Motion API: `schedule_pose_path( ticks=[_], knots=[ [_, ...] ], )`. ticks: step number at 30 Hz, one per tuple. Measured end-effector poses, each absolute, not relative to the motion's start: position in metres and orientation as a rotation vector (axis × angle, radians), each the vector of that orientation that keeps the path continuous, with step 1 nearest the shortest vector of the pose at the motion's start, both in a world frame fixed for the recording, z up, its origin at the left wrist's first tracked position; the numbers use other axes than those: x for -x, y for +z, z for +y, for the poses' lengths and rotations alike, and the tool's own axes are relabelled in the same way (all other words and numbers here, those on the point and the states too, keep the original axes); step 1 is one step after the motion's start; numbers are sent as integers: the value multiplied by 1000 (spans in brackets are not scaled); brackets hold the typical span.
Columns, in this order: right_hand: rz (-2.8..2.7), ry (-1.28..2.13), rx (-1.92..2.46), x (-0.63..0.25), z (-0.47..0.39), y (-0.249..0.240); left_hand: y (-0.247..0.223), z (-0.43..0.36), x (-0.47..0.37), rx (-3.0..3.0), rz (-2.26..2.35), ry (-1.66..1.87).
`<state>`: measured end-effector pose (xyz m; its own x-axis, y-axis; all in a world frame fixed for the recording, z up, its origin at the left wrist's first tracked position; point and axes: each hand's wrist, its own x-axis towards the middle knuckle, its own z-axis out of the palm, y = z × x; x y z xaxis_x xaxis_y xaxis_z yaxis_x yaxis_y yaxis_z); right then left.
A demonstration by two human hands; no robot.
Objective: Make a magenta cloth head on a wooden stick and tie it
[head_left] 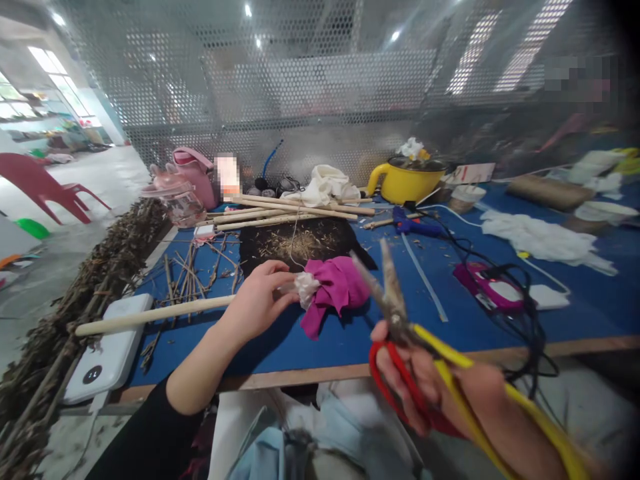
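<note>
My left hand [260, 298] is closed around the end of a pale wooden stick [165, 315], where white plastic [306, 289] is wrapped. From that wrap a magenta cloth bundle [343, 287] sticks out to the right, above the blue tabletop. My right hand [417, 377] grips red-handled scissors [395, 307] near the table's front edge, their blades apart and pointing up beside the bundle. A yellow strip [450, 353] runs across the right hand and wrist. A thin white string [294, 240] rises from the wrap over a black cloth [270, 248].
Several sticks [295, 208] lie behind the black cloth. A yellow pot [407, 181] and blue glue gun [417, 223] stand farther back. Black cables [527, 320] and a magenta device [487, 287] lie right; a white power bank [107, 347] and dry twigs [185, 273] lie left.
</note>
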<state>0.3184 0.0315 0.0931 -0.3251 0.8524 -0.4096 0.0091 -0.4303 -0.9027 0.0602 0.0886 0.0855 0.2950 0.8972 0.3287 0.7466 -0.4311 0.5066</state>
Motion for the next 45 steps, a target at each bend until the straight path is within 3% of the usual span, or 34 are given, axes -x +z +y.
schedule_pose_path(
  ticks=[4, 10, 20, 35, 45],
  knots=[
    [-1040, 2252, 1278, -311, 11, 53, 82, 86, -61, -2199, 1637, 918],
    [-1130, 2188, 1047, -289, 0, 54, 83, 84, -61, -1951, 1613, 1030],
    [-1095, 2141, 1108, -270, 27, 76, 85, 79, -60, -1813, 1439, 1061],
    [-1140, 2046, 1340, -264, 45, 76, 78, 80, -56, -2025, 1383, 975],
    [-1068, 2228, 1234, -257, 51, 81, 78, 79, -56, -2095, 1364, 918]
  ],
)
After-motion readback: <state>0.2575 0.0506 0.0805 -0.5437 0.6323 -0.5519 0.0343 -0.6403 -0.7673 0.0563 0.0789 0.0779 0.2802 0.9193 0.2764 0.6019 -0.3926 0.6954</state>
